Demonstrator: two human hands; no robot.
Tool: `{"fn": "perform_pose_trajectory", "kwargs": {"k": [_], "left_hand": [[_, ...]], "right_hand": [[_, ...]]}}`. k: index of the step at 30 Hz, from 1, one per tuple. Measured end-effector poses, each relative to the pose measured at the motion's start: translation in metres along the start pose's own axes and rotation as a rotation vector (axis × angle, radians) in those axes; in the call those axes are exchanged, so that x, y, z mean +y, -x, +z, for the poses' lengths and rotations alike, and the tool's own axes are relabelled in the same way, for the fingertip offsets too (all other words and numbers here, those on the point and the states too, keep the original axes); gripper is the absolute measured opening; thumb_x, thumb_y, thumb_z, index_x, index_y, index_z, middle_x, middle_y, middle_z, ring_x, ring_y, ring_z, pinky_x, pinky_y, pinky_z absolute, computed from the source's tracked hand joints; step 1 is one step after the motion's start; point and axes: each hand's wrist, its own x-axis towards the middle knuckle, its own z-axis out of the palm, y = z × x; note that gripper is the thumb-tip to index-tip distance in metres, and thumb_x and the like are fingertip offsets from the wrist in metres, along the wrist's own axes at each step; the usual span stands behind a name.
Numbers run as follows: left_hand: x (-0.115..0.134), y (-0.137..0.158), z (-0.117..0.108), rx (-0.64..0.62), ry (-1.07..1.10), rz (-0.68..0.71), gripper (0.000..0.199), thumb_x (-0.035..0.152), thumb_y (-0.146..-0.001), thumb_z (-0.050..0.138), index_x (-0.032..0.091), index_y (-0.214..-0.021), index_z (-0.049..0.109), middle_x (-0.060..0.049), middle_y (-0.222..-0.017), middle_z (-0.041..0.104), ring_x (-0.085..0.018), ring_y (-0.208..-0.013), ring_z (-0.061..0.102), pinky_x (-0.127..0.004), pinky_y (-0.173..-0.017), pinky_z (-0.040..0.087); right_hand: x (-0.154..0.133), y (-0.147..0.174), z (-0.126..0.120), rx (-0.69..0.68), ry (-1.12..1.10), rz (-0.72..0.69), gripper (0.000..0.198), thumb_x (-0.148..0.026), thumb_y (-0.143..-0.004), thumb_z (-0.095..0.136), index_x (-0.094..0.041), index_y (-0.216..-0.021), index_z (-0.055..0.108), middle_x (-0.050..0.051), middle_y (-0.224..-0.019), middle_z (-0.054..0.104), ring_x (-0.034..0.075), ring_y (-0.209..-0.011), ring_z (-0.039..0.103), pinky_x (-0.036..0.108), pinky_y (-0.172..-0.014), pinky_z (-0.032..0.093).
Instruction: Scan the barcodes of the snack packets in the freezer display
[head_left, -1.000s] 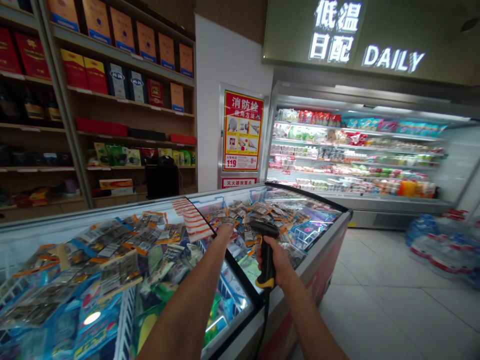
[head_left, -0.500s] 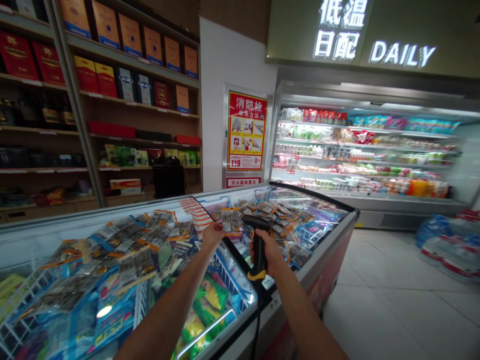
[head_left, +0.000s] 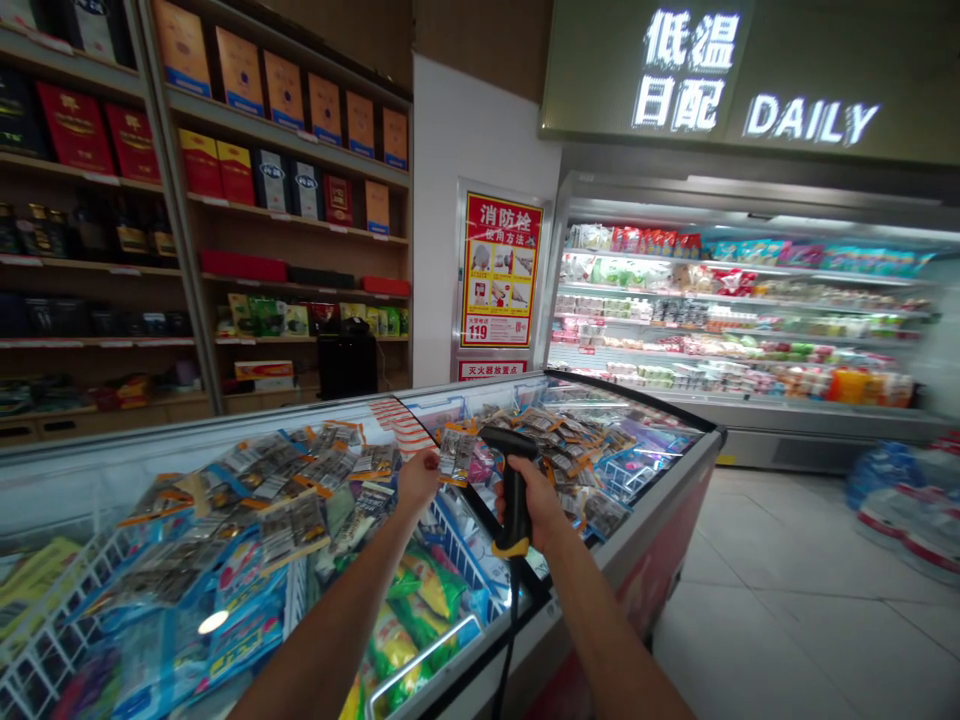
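My right hand (head_left: pixel 541 500) is wrapped round the grip of a black and yellow barcode scanner (head_left: pixel 514 490), its cable hanging down. In my left hand (head_left: pixel 418 482) a small orange-edged snack packet (head_left: pixel 455 455) is pinched by one edge, printed side toward me. The scanner's head is close to the packet's right side, with a small gap between them. Both hands are above a chest freezer (head_left: pixel 701 465) with a glass top. Several similar packets (head_left: pixel 274 470) lie spread out left of my left hand, and more packets (head_left: pixel 566 440) lie beyond the scanner.
White wire baskets (head_left: pixel 296 600) and green and yellow bags (head_left: pixel 409 620) show under the glass. Shelves of boxed goods (head_left: pixel 326 105) stand at the back left. A lit chilled display (head_left: pixel 735 330) is at the back right. Wrapped water bottles (head_left: pixel 911 520) sit on the tiled floor.
The packet in my left hand has turned more upright and come up beside the scanner's head. The view has shifted slightly; my right hand still grips the scanner.
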Motion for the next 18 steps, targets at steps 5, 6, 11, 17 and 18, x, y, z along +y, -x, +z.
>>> {"fn": "perform_pose_trajectory", "kwargs": {"k": [5,6,11,17,18], "left_hand": [[-0.009,-0.004,-0.008,0.013,-0.049,-0.039,0.018,0.008,-0.065,0.05,0.017,-0.077,0.06,-0.001,-0.079,0.067,-0.015,-0.078,0.061,-0.021,-0.066,0.041],[-0.012,-0.005,-0.011,0.024,-0.073,-0.045,0.018,0.009,-0.066,0.05,0.017,-0.078,0.06,-0.002,-0.081,0.068,-0.015,-0.08,0.061,-0.021,-0.067,0.041],[-0.033,-0.015,-0.032,0.098,-0.176,-0.116,0.022,0.011,-0.07,0.047,0.016,-0.086,0.061,-0.005,-0.09,0.068,-0.02,-0.088,0.06,-0.027,-0.073,0.043],[-0.056,-0.024,-0.054,0.165,-0.239,-0.247,0.026,0.012,-0.068,0.049,0.017,-0.09,0.063,-0.01,-0.092,0.068,-0.026,-0.092,0.06,-0.031,-0.073,0.045],[-0.058,-0.024,-0.057,0.176,-0.224,-0.249,0.027,0.012,-0.068,0.049,0.017,-0.09,0.063,-0.01,-0.091,0.068,-0.026,-0.092,0.06,-0.031,-0.073,0.045]], "right_hand": [[0.001,0.0,0.0,0.006,-0.011,0.013,0.023,-0.039,-0.07,0.05,-0.017,-0.061,0.048,-0.004,-0.042,0.05,0.009,-0.032,0.044,0.02,-0.03,0.033],[0.0,0.0,-0.001,0.007,-0.016,0.014,0.023,-0.038,-0.07,0.05,-0.017,-0.061,0.048,-0.004,-0.042,0.05,0.009,-0.032,0.044,0.02,-0.03,0.033],[-0.001,-0.001,-0.009,0.044,-0.029,0.004,0.024,-0.037,-0.072,0.048,-0.017,-0.059,0.049,-0.003,-0.041,0.05,0.01,-0.032,0.044,0.021,-0.031,0.035],[0.0,-0.006,-0.019,0.046,-0.043,0.008,0.023,-0.038,-0.071,0.05,-0.017,-0.062,0.048,-0.002,-0.043,0.052,0.01,-0.034,0.046,0.021,-0.032,0.036],[0.0,-0.006,-0.02,0.048,-0.042,0.005,0.023,-0.038,-0.072,0.051,-0.017,-0.062,0.048,-0.003,-0.043,0.052,0.01,-0.034,0.046,0.021,-0.032,0.036]]}}
